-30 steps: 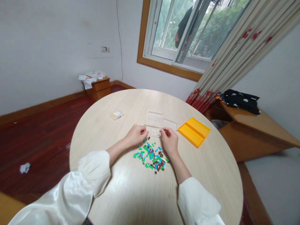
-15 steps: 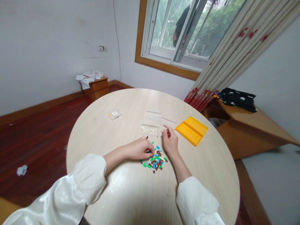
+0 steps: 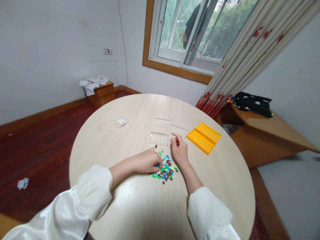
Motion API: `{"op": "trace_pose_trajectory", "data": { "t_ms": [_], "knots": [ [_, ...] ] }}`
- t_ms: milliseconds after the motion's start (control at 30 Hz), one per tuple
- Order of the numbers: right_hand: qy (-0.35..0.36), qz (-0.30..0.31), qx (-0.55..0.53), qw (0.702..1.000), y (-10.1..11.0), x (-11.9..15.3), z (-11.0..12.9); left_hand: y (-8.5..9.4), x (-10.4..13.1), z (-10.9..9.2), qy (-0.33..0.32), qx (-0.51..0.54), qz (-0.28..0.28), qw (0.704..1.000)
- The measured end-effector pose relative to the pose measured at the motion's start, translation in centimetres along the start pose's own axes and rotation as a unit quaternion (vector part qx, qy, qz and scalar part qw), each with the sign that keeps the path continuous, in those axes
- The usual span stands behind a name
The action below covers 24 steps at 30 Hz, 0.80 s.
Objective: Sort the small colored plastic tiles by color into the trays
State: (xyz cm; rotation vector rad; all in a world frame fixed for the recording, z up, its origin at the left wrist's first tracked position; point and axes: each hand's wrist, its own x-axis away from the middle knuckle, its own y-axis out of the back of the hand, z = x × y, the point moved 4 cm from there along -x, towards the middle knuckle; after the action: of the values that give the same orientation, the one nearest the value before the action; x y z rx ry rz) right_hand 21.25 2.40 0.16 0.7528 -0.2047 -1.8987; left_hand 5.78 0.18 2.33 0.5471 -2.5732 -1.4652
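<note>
A loose pile of small building bricks (image 3: pixel 166 169), in brown, green, blue and cream, lies on the round table. My left hand (image 3: pixel 148 161) rests at the pile's left edge, its fingers curled down and pinched among the bricks. What they grip, if anything, is too small to make out. Just right of the pile, my right hand (image 3: pixel 180 149) is raised slightly, thumb and fingers bent together; something dark shows between them, not clear enough to name. Beyond the hands sits a clear plastic tray (image 3: pixel 158 143) with several cream pieces in it. One brown brick (image 3: pixel 156 146) lies apart, near that tray.
Two more clear trays (image 3: pixel 162 122) stand behind, and a yellow two-part tray (image 3: pixel 203 138) lies to the right. A small clear case (image 3: pixel 121 122) is at the far left of the pale round table (image 3: pixel 105 140). Behind are a window, a curtain (image 3: pixel 225 76) and wooden furniture.
My left hand has drawn back slightly toward me at the pile, uncovering some green bricks at its far side. My right hand keeps nearly the same pose. The whole view has shifted a little.
</note>
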Motion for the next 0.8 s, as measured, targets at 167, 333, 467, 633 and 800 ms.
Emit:
{"op": "trace_pose_trajectory", "data": {
  "t_ms": [167,333,467,633,800],
  "knots": [
    [0.008,0.002,0.001,1.0,-0.1,0.0,-0.1,-0.1,-0.1,-0.3,-0.017,-0.02,0.015,1.0],
    [0.014,0.002,0.004,1.0,-0.1,0.0,-0.1,-0.3,-0.1,-0.5,-0.026,-0.05,0.028,0.998],
    [0.012,0.004,0.003,1.0,-0.1,0.0,-0.1,-0.3,-0.1,-0.8,-0.039,-0.062,0.015,0.997],
    [-0.009,0.0,-0.017,1.0,-0.3,-0.1,-0.2,0.5,-0.4,0.5,-0.023,0.018,-0.06,0.998],
    [-0.064,0.098,-0.098,0.988,0.9,-0.3,-0.1,2.3,-0.2,5.0,0.115,0.054,-0.273,0.954]
  ]
}}
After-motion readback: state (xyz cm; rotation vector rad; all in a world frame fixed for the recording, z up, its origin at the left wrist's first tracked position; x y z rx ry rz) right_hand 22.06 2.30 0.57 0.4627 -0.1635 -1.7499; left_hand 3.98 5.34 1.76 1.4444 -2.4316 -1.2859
